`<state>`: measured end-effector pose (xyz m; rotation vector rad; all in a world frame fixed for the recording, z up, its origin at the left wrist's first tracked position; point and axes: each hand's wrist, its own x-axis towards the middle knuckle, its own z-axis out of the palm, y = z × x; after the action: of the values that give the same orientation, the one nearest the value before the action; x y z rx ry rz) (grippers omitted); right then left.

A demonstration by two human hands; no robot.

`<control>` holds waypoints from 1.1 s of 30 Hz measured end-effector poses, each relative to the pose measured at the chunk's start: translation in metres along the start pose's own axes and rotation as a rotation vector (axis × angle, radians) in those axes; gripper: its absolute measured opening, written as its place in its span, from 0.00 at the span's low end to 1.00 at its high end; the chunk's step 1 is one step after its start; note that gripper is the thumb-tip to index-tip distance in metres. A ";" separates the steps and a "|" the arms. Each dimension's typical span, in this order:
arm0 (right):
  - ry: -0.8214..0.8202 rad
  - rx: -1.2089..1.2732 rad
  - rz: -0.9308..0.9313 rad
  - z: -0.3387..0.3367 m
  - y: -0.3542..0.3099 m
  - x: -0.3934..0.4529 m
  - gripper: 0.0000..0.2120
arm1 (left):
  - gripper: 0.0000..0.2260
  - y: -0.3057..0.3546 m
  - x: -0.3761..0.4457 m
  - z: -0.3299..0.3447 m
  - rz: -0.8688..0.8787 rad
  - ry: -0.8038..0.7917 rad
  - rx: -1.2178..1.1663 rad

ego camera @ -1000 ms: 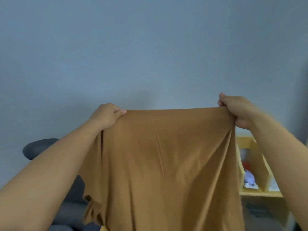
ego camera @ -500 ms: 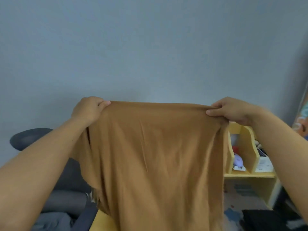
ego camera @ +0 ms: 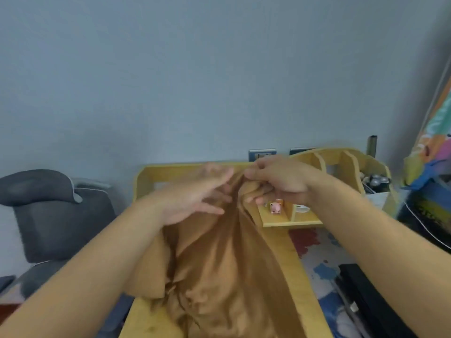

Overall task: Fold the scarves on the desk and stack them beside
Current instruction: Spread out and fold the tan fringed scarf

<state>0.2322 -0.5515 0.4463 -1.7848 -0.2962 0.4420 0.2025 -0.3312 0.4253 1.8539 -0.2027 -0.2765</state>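
A mustard-brown scarf point(ego camera: 227, 269) hangs doubled from my two hands and bunches onto the yellow wooden desk point(ego camera: 296, 269) below. My right hand point(ego camera: 280, 184) pinches the scarf's gathered top edge between thumb and fingers. My left hand point(ego camera: 197, 193) meets it from the left, blurred, with its fingers spread straight against the cloth just beside the right hand's fingertips. The lower end of the scarf runs out of the bottom of the frame. No other scarf shows.
A wooden desk organiser point(ego camera: 341, 164) with dividers stands at the back right, with a small pink pig figure point(ego camera: 275, 207) on its shelf. A grey chair point(ego camera: 61, 206) is at the left. A colourful painting point(ego camera: 436, 147) and a black object point(ego camera: 371, 296) lie to the right.
My hands, held wide apart with the scarf spread between them, have come together and lowered, doubling the scarf. The view has tilted down, showing the desk.
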 end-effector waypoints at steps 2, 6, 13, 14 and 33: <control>-0.067 0.174 0.045 0.027 0.009 0.010 0.12 | 0.38 -0.025 -0.008 0.039 0.090 -0.020 0.107; -0.124 0.356 0.058 0.061 0.002 0.017 0.12 | 0.35 -0.042 -0.011 0.049 0.231 0.441 0.037; -0.337 0.312 -0.188 0.055 -0.033 0.022 0.14 | 0.08 -0.010 -0.027 -0.007 0.347 0.498 0.303; -0.311 0.272 -0.219 0.051 -0.035 0.025 0.14 | 0.09 -0.005 -0.032 -0.011 0.316 0.478 0.247; -0.608 0.084 -0.578 0.053 -0.135 0.058 0.08 | 0.17 0.115 -0.097 -0.140 0.417 0.870 0.753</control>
<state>0.2644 -0.4468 0.5576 -1.3617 -1.1639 0.5542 0.1503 -0.2096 0.5832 2.4136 -0.0782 1.0125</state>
